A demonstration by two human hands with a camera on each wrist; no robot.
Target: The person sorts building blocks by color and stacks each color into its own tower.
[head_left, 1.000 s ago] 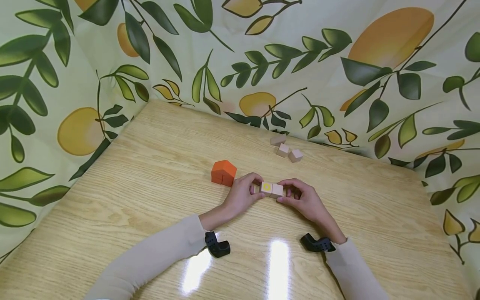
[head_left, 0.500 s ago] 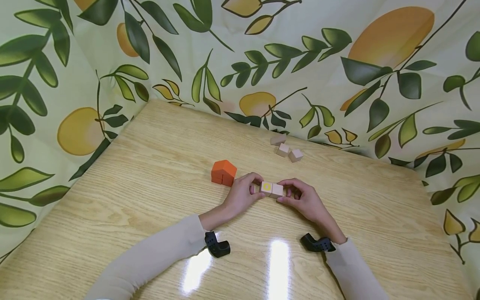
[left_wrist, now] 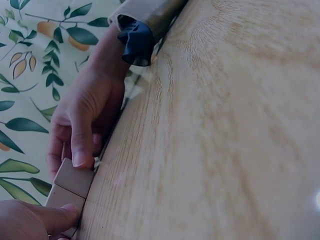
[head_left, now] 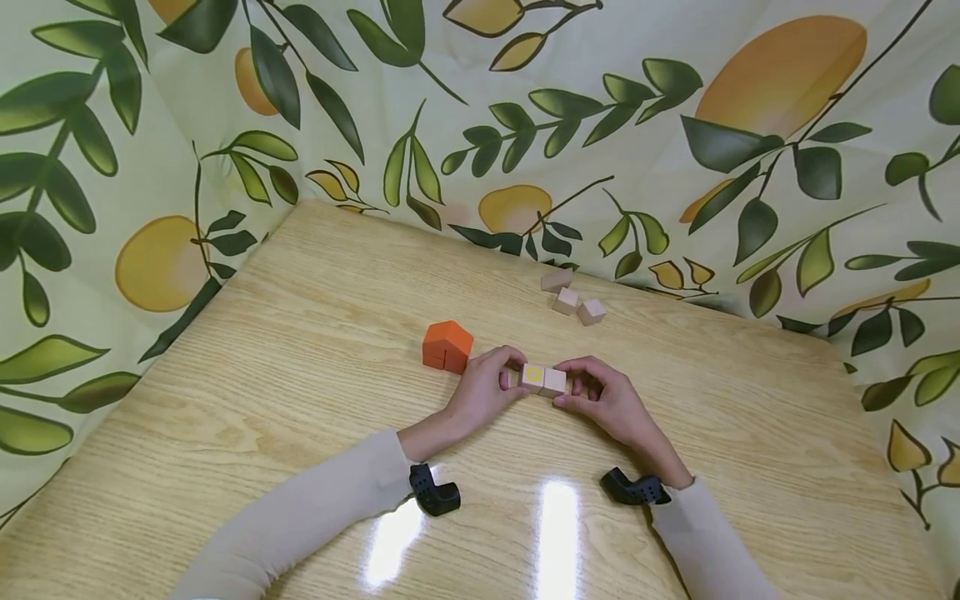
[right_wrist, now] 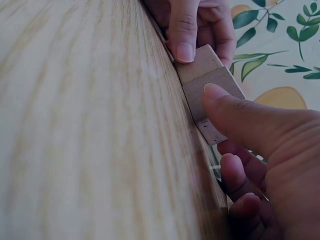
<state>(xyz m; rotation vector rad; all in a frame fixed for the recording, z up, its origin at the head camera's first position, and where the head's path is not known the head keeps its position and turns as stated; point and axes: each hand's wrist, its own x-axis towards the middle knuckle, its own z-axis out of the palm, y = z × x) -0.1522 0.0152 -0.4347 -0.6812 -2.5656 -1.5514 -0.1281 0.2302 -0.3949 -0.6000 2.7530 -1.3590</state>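
Observation:
Two pale wooden blocks stand side by side on the table in the head view, their faces touching. The left block (head_left: 533, 377) has a yellow ring on top, and my left hand (head_left: 483, 390) pinches it between thumb and fingers. My right hand (head_left: 611, 402) grips the plain right block (head_left: 554, 382) from the other end. Close up in the right wrist view, my right thumb (right_wrist: 235, 110) presses the near side of the right block (right_wrist: 197, 95). An orange house-shaped set of blocks (head_left: 447, 347) sits just left of my left hand.
Three pale wooden blocks lie near the table's back edge, one of them a plain block (head_left: 592, 312) at the right. Behind the wood-grain table (head_left: 315, 333) hangs a cloth (head_left: 420, 75) printed with leaves and fruit. Black bands (head_left: 435, 492) are on both wrists.

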